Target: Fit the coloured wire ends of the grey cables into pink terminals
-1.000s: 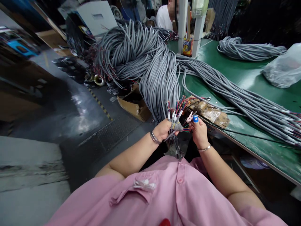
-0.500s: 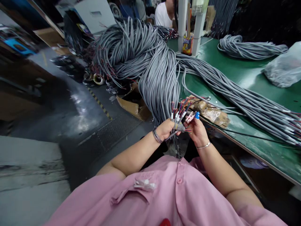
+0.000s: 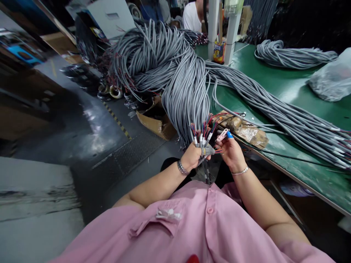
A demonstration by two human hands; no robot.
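My left hand [image 3: 191, 156] is closed around several grey cables [image 3: 202, 141]. Their ends fan upward, with white bands below loose red, blue and dark wires [image 3: 206, 128]. A grey cover with a yellow band [image 3: 207, 150] sits on the left thumb, which presses across the bundle. At its tip, a few thin coloured wires [image 3: 218, 151] stick out toward my right hand [image 3: 231, 155]. Pinched in that hand is a small pink tool [image 3: 222, 135], whose exact kind I cannot make out. Blue wrapping [image 3: 229, 134] covers the right thumb tip.
A large heap of grey cables [image 3: 186, 84] hangs over the table edge beyond my hands. More cables [image 3: 271, 106] run along the green table [image 3: 285, 86] at right. An open cardboard box [image 3: 149, 124] stands below on the left. A person in white [image 3: 191, 17] is at the back.
The cable ends in my left hand have tilted and shifted slightly left, their wires spreading more. My right hand has moved a little right and down, away from the bundle, still with the pink tool.
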